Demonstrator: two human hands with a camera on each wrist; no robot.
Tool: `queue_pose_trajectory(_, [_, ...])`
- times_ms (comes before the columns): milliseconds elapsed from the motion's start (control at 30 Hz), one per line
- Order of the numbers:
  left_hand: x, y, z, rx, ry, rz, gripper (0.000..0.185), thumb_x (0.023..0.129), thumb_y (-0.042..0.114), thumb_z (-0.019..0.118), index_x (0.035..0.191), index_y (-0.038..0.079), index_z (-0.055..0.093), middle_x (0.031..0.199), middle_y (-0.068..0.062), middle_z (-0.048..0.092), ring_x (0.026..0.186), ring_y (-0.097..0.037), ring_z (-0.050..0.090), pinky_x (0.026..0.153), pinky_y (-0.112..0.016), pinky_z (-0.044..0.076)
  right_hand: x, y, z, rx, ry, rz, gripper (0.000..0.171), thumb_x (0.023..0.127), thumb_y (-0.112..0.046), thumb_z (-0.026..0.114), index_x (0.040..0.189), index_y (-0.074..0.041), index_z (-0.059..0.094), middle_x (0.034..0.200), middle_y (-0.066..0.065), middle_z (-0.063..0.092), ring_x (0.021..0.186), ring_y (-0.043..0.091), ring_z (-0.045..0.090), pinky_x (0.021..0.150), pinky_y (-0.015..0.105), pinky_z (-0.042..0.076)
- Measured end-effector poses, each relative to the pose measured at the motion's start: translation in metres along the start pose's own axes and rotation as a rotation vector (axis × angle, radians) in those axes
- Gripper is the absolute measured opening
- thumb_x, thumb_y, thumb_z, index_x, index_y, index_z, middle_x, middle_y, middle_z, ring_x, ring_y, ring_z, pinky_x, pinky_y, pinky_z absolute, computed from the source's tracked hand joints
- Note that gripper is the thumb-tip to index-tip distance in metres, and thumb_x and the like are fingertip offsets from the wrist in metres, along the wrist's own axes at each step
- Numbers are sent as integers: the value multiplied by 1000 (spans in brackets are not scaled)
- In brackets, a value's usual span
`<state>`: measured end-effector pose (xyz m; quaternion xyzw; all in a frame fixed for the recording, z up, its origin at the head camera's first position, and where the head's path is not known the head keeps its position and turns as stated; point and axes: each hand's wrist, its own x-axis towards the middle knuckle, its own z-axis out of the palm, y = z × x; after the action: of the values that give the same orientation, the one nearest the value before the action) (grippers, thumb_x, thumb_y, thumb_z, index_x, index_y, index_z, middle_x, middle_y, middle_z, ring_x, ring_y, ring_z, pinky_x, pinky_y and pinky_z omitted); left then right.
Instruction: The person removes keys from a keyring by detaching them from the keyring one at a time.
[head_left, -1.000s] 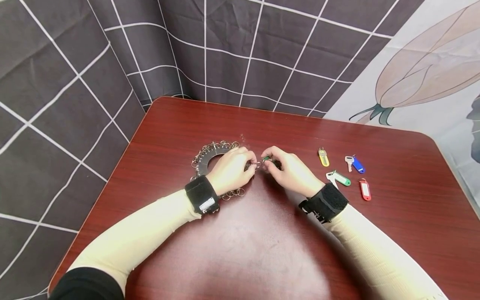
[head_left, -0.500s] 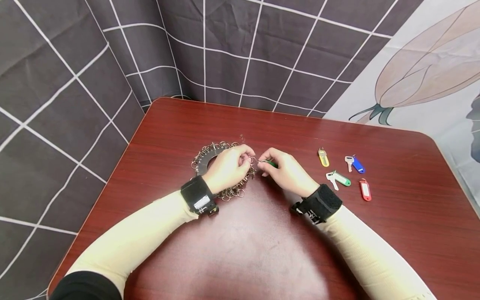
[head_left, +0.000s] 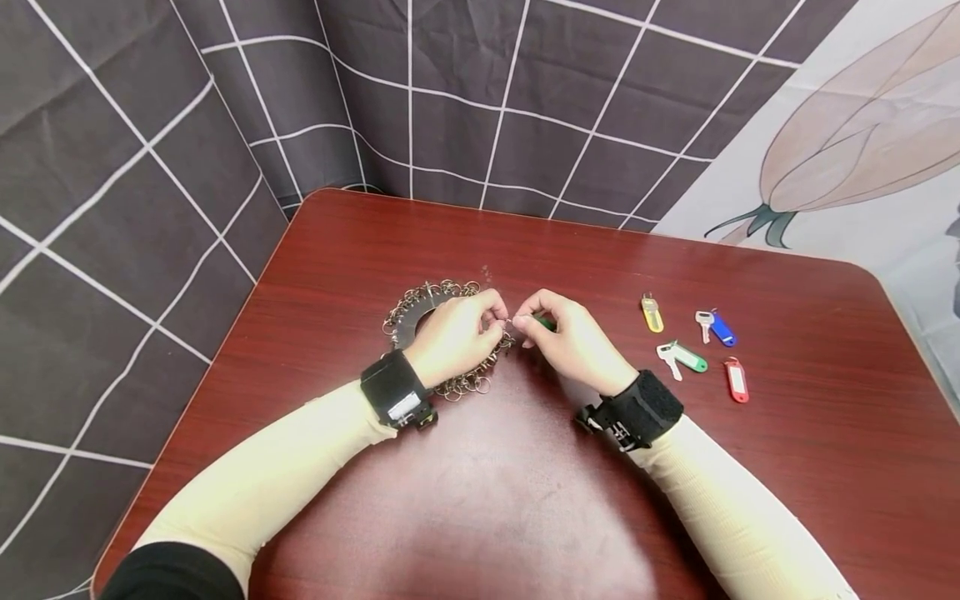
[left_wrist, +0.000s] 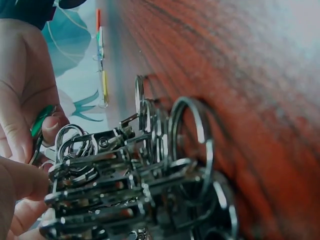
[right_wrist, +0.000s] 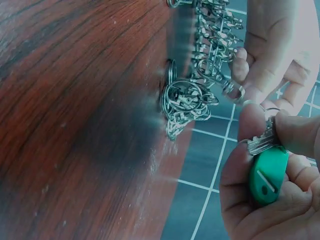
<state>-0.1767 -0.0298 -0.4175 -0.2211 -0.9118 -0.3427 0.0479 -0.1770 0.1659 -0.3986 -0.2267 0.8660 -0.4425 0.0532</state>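
Note:
A grey ring-shaped holder (head_left: pixel 405 327) lies on the table, with metal clips and split rings (left_wrist: pixel 197 125) all round its edge. Over its right side, my left hand (head_left: pixel 459 337) pinches one split ring (right_wrist: pixel 235 92) at the fingertips. Just right of it, my right hand (head_left: pixel 581 343) pinches a silver key (right_wrist: pixel 262 142) between thumb and finger. A green key tag (right_wrist: pixel 270 172) hangs with that key against the curled fingers. Both hands' fingertips nearly meet; whether the key's own loop passes through the split ring is too small to tell.
On the right of the table lie a yellow key tag (head_left: pixel 652 315), a blue key tag (head_left: pixel 723 328) with a key, another green key tag (head_left: pixel 688 357) with a key, and a red key tag (head_left: pixel 737 381). A dark checked curtain (head_left: pixel 450 100) stands behind the table.
Half a second ago a split ring showed between my hands; now the right fingertips have moved left, closer to the left ones. The green tag has stayed in the right hand. The view has shifted slightly.

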Motion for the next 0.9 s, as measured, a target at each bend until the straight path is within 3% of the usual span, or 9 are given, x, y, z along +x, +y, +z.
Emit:
queue_pose_trajectory(233, [-1, 1, 1, -22, -36, -41, 3, 92, 24, 61, 91, 22, 64, 68, 9, 57, 62, -7, 52, 54, -27, 43, 3, 4, 1, 9, 43, -28, 5, 97, -16, 60, 98, -11, 62, 80, 9, 62, 62, 24, 60, 53, 29, 45])
queue_pose_trajectory(567, [1, -2, -1, -137, 13, -115, 4, 87, 24, 64, 83, 23, 64, 71, 9, 60, 67, -7, 55, 59, -27, 46, 6, 8, 1, 92, 41, -26, 8, 95, -16, 63, 96, -8, 64, 80, 16, 61, 63, 29, 60, 55, 26, 45])
queue_pose_trajectory(767, [3, -2, -2, -206, 22, -120, 5, 88, 20, 63, 88, 16, 66, 77, 7, 62, 74, -7, 59, 68, -26, 49, 6, 9, 2, 136, 35, -38, 9, 94, -15, 65, 95, -7, 65, 74, 13, 60, 63, 36, 58, 53, 26, 45])
queue_pose_trajectory(900, [3, -2, 0, -215, 29, -110, 4, 91, 18, 62, 91, 15, 63, 80, 6, 62, 76, -9, 58, 70, -26, 49, 6, 13, 4, 92, 57, -66, 6, 95, -15, 62, 94, -10, 62, 77, 13, 59, 61, 28, 58, 55, 27, 46])
